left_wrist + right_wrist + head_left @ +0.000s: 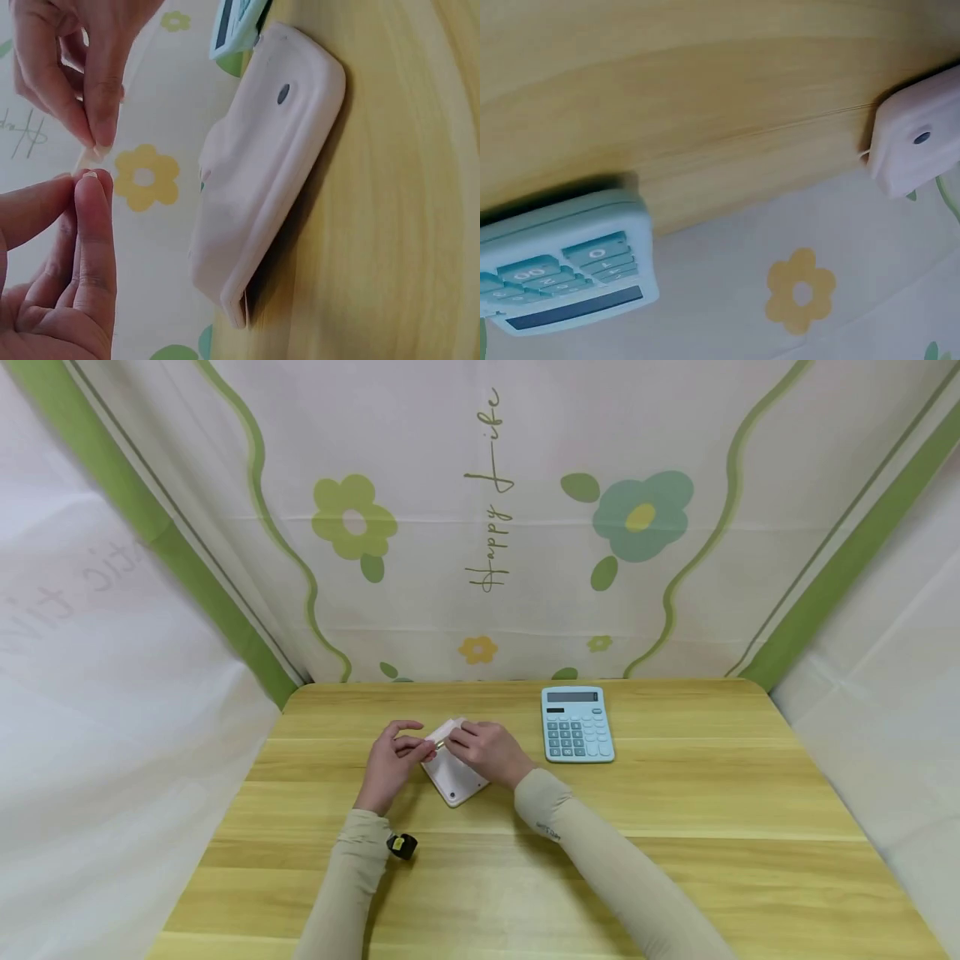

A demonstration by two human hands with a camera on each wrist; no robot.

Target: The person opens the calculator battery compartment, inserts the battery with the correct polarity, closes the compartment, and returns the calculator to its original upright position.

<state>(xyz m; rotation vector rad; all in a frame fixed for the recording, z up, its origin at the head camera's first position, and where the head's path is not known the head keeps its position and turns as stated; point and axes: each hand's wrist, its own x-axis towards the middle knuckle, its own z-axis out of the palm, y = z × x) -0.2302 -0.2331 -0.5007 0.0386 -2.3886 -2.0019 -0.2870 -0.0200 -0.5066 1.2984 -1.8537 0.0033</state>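
Note:
In the head view a pale pink device [453, 781], shaped like the back of a calculator, lies on the wooden table beneath both hands. Dark round spots mark its underside, and the left wrist view shows a recess in it. Above the device, my left hand [390, 766] and right hand [491, 753] meet fingertip to fingertip. Thumb and forefinger of each pinch a small pale piece [88, 159], mostly covered by the fingertips; its kind is unclear. Neither hand shows in the right wrist view, where the pink device [915, 142] appears at the edge.
A light blue calculator [577, 724] lies face up to the right of the hands, near the table's back edge. A black strap-like object with a yellow mark [402, 846] sits at the left wrist. Flowered white curtains [480, 610] enclose the wooden table [675, 810].

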